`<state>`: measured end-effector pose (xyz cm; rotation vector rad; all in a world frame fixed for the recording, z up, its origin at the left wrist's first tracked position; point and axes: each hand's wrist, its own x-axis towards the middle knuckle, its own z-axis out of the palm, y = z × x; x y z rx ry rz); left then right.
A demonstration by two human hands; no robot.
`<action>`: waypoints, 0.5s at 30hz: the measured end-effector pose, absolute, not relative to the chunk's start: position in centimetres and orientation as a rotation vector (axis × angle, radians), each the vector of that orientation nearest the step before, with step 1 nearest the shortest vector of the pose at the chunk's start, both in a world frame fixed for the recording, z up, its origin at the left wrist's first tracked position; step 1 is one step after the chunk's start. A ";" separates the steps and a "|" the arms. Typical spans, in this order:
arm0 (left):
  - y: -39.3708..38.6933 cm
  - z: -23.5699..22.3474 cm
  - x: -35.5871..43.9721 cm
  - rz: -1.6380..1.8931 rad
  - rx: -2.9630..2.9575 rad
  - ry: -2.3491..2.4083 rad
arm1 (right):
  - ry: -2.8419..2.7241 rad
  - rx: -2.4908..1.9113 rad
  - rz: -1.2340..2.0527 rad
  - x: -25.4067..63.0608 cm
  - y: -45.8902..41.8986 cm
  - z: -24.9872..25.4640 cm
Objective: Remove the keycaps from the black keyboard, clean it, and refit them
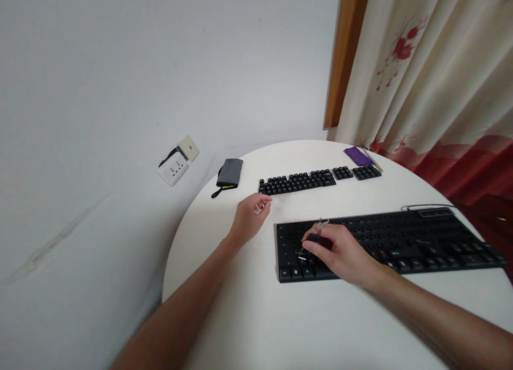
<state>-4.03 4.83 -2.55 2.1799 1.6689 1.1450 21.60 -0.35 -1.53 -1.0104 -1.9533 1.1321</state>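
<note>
Your right hand [347, 255] pinches a small tool with thin wires [302, 257] over the left end of the black keyboard [404, 234], which lies flat at the lower right of the frame. Your left hand [247, 218] is near the middle, its fingers curled in close. Something pale shows there, but I cannot tell if you hold it. Just past that hand, the loose black keys [296, 183] sit in neat bunches. If your left hand bumps them, the rows could get mixed up. If you pull with the tool tipped, the wires might slip and scratch a key, or make it pop off and roll away. A hard tug could slide the keyboard too, since neither hand seems to press it down.
</note>
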 end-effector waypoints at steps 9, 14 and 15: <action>3.3 -1.8 -2.1 1.059 2.128 1.538 | -2.214 -0.824 1.128 21.5 -0.9 -1.3; 1.6 -1.0 -0.7 0.873 2.218 1.189 | -2.273 -0.783 1.036 21.4 -1.4 -0.9; 1.3 -0.8 -0.5 0.815 2.253 1.112 | -2.239 -0.816 1.048 21.3 -1.4 -1.0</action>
